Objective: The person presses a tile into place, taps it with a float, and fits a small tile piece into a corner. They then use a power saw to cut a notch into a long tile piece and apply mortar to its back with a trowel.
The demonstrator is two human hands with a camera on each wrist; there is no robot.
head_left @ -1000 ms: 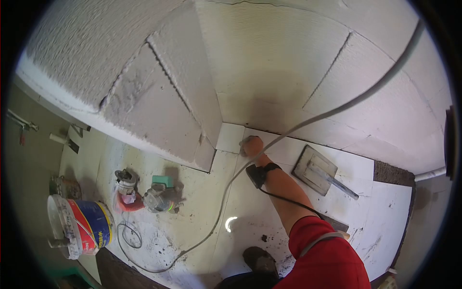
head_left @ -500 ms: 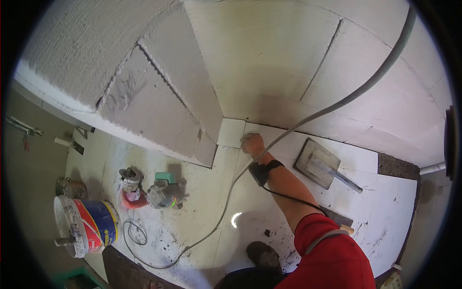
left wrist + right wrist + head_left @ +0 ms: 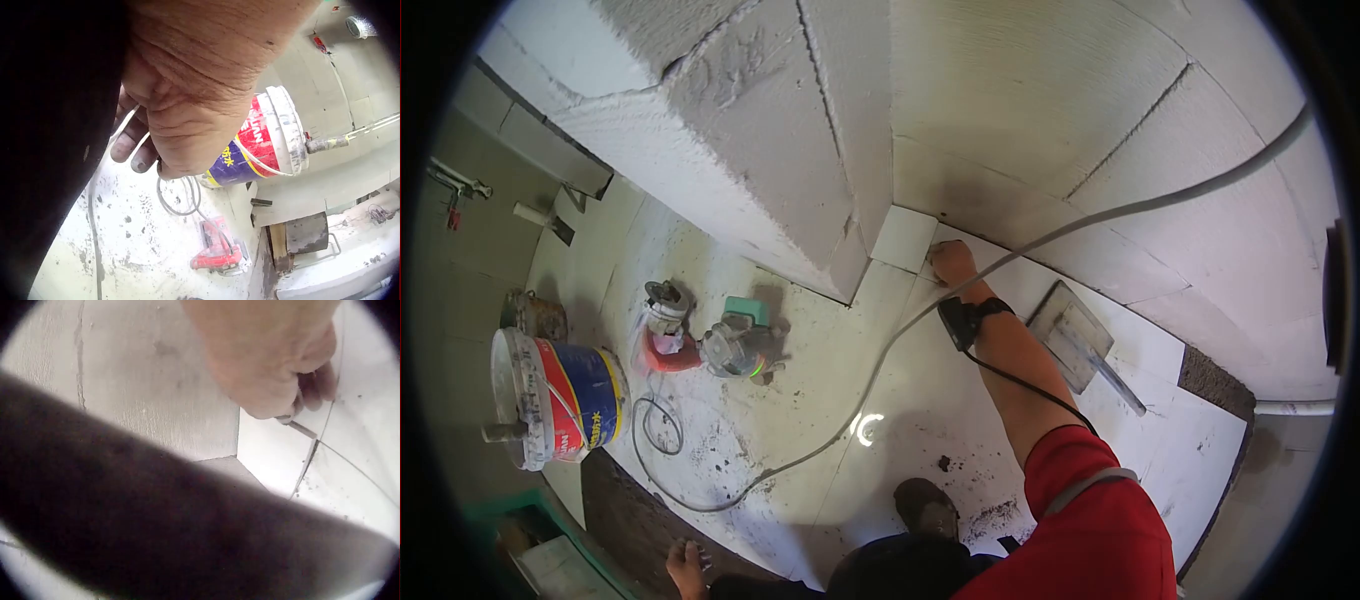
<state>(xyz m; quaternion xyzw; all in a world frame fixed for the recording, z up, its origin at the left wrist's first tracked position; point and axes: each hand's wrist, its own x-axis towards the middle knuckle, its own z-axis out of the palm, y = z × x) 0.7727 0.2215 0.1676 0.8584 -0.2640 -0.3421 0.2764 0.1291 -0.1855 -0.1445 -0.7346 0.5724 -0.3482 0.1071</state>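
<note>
A small white tile (image 3: 903, 238) lies in the wall corner, beside the block pillar. Curled fingers of my right hand (image 3: 953, 263) pinch its right edge. In the right wrist view, the hand (image 3: 275, 362) partly covers the small tile (image 3: 272, 447); a thin raised edge shows at the fingers and a dark gap runs along one side. My left hand (image 3: 687, 568) hangs low at the bottom left with nothing in it, its fingers loosely bent in the left wrist view (image 3: 194, 112).
A notched trowel (image 3: 1072, 335) lies right of my right forearm. A grey cable (image 3: 880, 370) crosses the floor and passes over that arm. At left stand a paint bucket (image 3: 580, 400) and a power tool (image 3: 668, 325), with a clear-covered item (image 3: 735, 345) beside it. A green crate (image 3: 495, 510) sits lower left.
The view has shifted, and my left hand has come into sight at the bottom left. The small tile now looks turned slightly against the neighbouring tiles, with my right hand still at its edge.
</note>
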